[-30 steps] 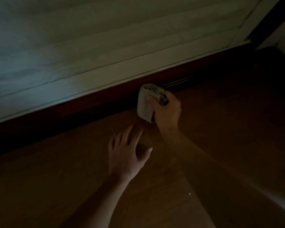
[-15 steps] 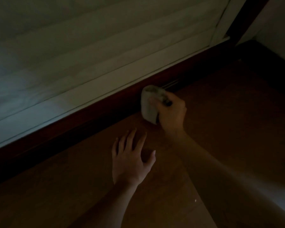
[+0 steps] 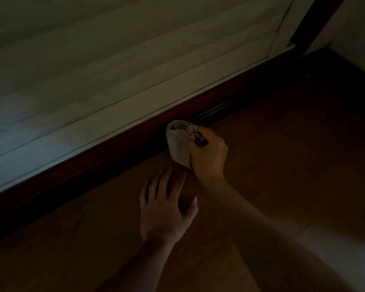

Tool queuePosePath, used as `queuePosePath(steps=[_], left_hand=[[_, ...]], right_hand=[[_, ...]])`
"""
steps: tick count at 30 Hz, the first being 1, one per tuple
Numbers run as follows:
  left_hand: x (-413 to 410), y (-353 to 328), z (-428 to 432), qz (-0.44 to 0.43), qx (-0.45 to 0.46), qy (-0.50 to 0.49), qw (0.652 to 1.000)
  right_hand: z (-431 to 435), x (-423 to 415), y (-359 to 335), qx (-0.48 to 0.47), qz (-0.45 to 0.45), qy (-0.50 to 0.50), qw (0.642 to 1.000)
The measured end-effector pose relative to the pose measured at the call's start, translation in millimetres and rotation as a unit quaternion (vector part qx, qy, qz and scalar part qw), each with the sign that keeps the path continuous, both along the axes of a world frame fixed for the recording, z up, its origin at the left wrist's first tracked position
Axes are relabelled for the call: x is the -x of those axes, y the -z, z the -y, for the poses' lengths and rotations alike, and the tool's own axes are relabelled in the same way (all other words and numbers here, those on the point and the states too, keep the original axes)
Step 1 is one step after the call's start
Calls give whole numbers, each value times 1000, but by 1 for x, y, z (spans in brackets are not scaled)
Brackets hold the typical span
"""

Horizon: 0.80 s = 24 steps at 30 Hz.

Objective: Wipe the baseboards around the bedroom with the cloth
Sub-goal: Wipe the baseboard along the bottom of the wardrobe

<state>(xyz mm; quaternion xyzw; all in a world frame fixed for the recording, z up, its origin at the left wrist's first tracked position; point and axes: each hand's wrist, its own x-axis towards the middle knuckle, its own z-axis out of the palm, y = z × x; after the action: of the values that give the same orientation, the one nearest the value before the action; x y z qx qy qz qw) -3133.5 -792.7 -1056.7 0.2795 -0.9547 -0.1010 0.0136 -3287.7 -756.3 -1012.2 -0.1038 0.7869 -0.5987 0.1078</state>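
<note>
The room is dim. A dark reddish-brown baseboard (image 3: 105, 163) runs diagonally from lower left to upper right under a white slatted panel. My right hand (image 3: 209, 157) grips a bunched pale cloth (image 3: 178, 144) and holds it against the baseboard where it meets the floor. My left hand (image 3: 167, 209) lies flat on the wooden floor just below the cloth, fingers spread and pointing toward the baseboard.
A white slatted panel (image 3: 114, 70) fills the upper left above the baseboard. Brown wooden floor (image 3: 282, 154) stretches to the right. A dark vertical frame (image 3: 316, 24) and a pale wall (image 3: 358, 34) form a corner at the upper right.
The view has shifted so the corner at the upper right shows more. My right hand with the cloth stays on the baseboard, sliding slightly along it. My left hand remains flat on the floor.
</note>
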Motion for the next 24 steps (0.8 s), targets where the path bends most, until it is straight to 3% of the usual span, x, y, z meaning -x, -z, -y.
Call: queuePosePath(steps=[14,18,24], left_hand=[[1,1,1,0,7,7,1000],[2,2,0,-5,11,8,1000],[1,1,1,1,3,7,1000]], right_hand=[[-46,104,-9,-64,-22,203,977],[-45,108,-8,-32,3,269,962],[-36,85,2,0,-2,227,974]])
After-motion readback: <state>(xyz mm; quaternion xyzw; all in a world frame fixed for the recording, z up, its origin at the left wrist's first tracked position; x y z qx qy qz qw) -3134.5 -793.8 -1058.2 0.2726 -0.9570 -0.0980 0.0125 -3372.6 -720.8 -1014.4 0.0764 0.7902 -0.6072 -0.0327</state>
